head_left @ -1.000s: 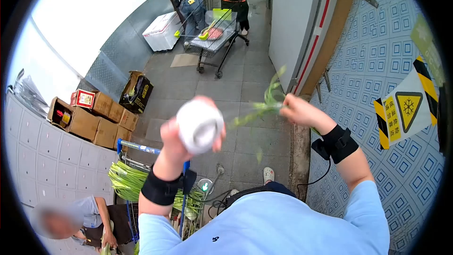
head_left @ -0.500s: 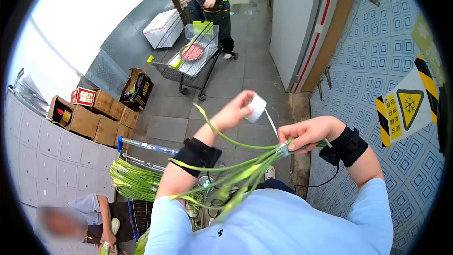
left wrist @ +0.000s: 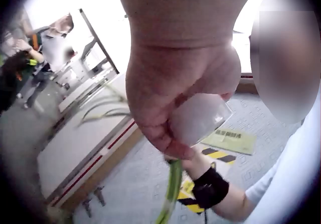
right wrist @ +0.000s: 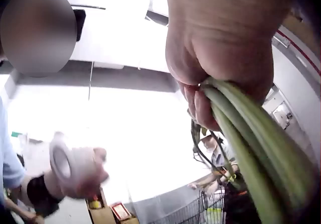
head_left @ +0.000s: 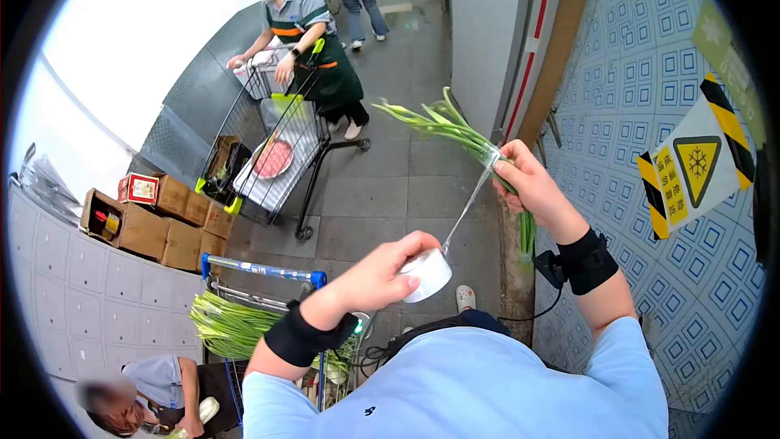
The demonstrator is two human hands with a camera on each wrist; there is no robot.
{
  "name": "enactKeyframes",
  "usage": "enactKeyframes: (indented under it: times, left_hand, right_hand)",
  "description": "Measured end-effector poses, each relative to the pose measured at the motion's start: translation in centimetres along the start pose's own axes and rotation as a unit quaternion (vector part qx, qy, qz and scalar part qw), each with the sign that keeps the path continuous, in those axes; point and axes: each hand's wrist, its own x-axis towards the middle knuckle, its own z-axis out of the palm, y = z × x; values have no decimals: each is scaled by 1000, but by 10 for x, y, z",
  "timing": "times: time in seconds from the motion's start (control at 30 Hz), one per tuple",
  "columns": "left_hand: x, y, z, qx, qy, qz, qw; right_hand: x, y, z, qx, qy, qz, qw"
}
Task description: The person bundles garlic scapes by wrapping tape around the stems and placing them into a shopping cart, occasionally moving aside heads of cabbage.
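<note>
My right hand (head_left: 524,181) grips a bunch of green scallions (head_left: 439,124) held up at chest height, the leaves pointing up and left; the stalks (right wrist: 256,148) run through my fist in the right wrist view. My left hand (head_left: 390,272) holds a roll of clear tape (head_left: 428,274) lower and to the left. A strip of tape (head_left: 465,210) stretches taut from the roll up to the bunch by my right thumb. The left wrist view shows the roll (left wrist: 198,117) in my fingers.
A blue-handled cart (head_left: 260,270) full of scallions (head_left: 227,323) stands below my left arm. A person in an apron pushes a wire trolley (head_left: 272,150) toward me. Cardboard boxes (head_left: 154,215) line the left wall. A tiled wall with a warning sign (head_left: 691,171) is on my right. Someone crouches lower left.
My right hand swung the scallion bunch up so its leaves point upward. My left hand dropped with the roll, drawing the tape strip out longer. The trolley came closer.
</note>
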Motion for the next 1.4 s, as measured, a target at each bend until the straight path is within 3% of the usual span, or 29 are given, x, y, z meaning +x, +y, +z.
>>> enactKeyframes:
  times: [0.13, 0.27, 0.3, 0.37, 0.4, 0.43, 0.47, 0.5, 0.57, 0.63, 0.8, 0.9, 0.93, 0.97, 1.03, 1.1, 1.23, 1.33, 1.4]
  left_hand:
    - [23, -76, 2, -14, 51, -21, 998]
    - [56, -106, -12, -145, 87, -53, 984]
    - [63, -104, -14, -177, 130, -46, 974]
    - [71, -99, -28, -147, 172, -124, 966]
    - [72, -94, -29, -204, 177, -68, 960]
    - [83, -106, -37, -239, 199, 66, 948]
    - [80, -117, -45, -269, 198, 39, 942]
    - [73, -92, -51, -298, 196, 12, 934]
    - [66, -81, -69, -303, 165, 46, 937]
    - [57, -36, -71, -233, 153, 57, 959]
    - [56, 11, -60, -139, 123, 98, 978]
    - [42, 42, -40, 16, 102, 134, 986]
    - [36, 44, -36, 115, 94, 188, 971]
    - [32, 51, -29, 207, 119, 263, 935]
    - [12, 61, -14, 317, 121, 224, 914]
    - [4, 49, 2, 352, 139, 191, 906]
    - [4, 0, 27, 267, 154, 80, 948]
    - [16, -40, 40, 243, 230, 136, 932]
    - [16, -47, 48, -33, 135, 78, 987]
  right_hand:
    - [-19, -21, 9, 132, -138, 6, 982]
    - [-31, -33, 25, 168, -223, 29, 960]
    - [-35, -36, 29, 143, -227, 33, 963]
    - [-42, -40, 35, 93, -234, 40, 967]
    - [-47, -42, 37, 68, -234, 39, 969]
    - [-49, -40, 37, 44, -259, 50, 964]
    - [-50, -37, 36, 20, -283, 61, 957]
    - [-51, -33, 34, -4, -308, 71, 949]
    - [-47, -22, 28, -94, -342, 108, 929]
    - [-37, -11, 22, -198, -367, 125, 900]
    - [-16, 12, 37, -378, -261, 92, 884]
    - [-4, 22, 42, -383, -149, 31, 911]
    - [3, 29, 41, -363, -112, -18, 925]
    - [8, 28, 39, -328, -85, -3, 941]
    - [13, 27, 39, -242, -58, -38, 968]
    - [7, 7, 46, -108, -49, 13, 993]
    - [-1, -13, 46, 111, -88, 33, 989]
    - [-4, -11, 41, 221, -177, 51, 958]
    - [-10, -14, 43, 234, -213, 53, 947]
